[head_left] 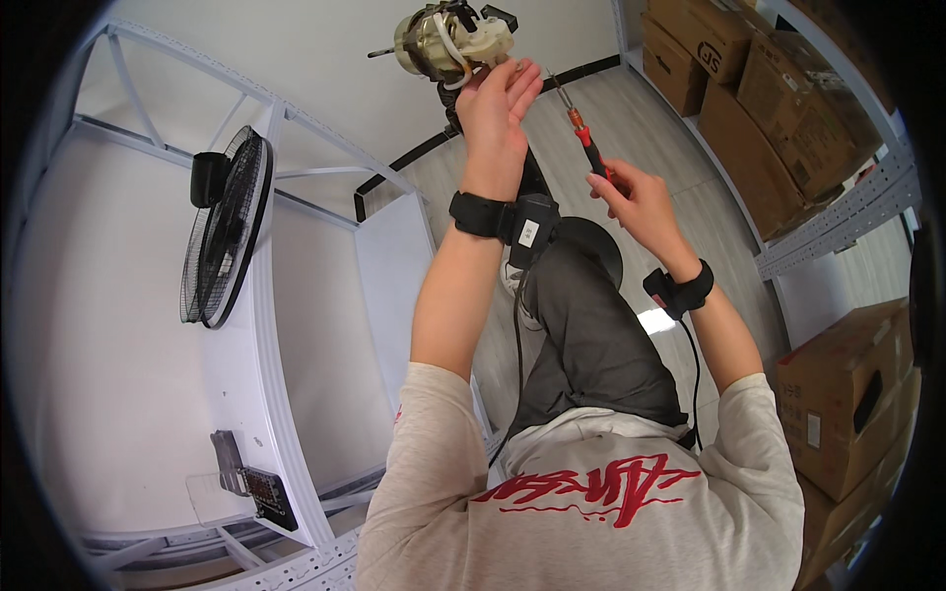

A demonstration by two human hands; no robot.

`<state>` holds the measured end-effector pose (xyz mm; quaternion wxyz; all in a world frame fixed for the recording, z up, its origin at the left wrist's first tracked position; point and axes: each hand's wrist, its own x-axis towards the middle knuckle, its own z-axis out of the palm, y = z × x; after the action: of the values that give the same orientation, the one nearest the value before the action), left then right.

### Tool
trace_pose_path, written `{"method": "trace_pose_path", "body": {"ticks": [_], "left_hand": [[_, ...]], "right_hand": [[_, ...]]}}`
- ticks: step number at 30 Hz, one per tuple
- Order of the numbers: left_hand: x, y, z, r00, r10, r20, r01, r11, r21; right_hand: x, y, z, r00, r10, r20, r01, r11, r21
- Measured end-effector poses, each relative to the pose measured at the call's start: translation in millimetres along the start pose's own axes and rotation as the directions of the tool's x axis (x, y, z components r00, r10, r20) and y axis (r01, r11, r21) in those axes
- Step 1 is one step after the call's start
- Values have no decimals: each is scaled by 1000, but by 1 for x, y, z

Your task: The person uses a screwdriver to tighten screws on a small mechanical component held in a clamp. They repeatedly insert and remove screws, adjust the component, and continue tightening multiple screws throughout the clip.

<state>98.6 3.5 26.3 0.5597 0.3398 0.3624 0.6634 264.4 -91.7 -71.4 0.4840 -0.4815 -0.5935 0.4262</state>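
A fan motor (424,47) with a metal body, a pale plastic housing and a thin shaft sits on a dark stand at the top of the view. My left hand (496,113) is raised just under its housing, fingers stretched out and palm turned up. Whether the fingertips touch the motor is hard to tell. My right hand (636,202) grips a screwdriver (589,148) by its red and black handle. The thin metal tip points up and left, apart from the motor.
On the left, a white shelf rack (281,394) holds a black fan grille (229,231) and a small dark part with buttons (266,495). Cardboard boxes (803,118) fill the right-hand rack. Another box (847,394) stands lower right. The stand's round base (596,246) is on the floor.
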Motion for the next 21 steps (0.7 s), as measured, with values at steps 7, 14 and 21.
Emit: {"method": "trace_pose_path", "body": {"ticks": [7, 14, 21], "left_hand": [[-8, 2, -13, 1000, -3, 25, 5, 997, -78], [-14, 14, -20, 999, -39, 34, 40, 998, -51], [-13, 18, -19, 998, -50, 45, 49, 999, 14]], "right_hand": [[-3, 6, -6, 1000, 13, -8, -13, 1000, -12], [-5, 5, -5, 1000, 13, -10, -14, 1000, -21], [-4, 10, -1, 1000, -23, -17, 23, 999, -27]]}}
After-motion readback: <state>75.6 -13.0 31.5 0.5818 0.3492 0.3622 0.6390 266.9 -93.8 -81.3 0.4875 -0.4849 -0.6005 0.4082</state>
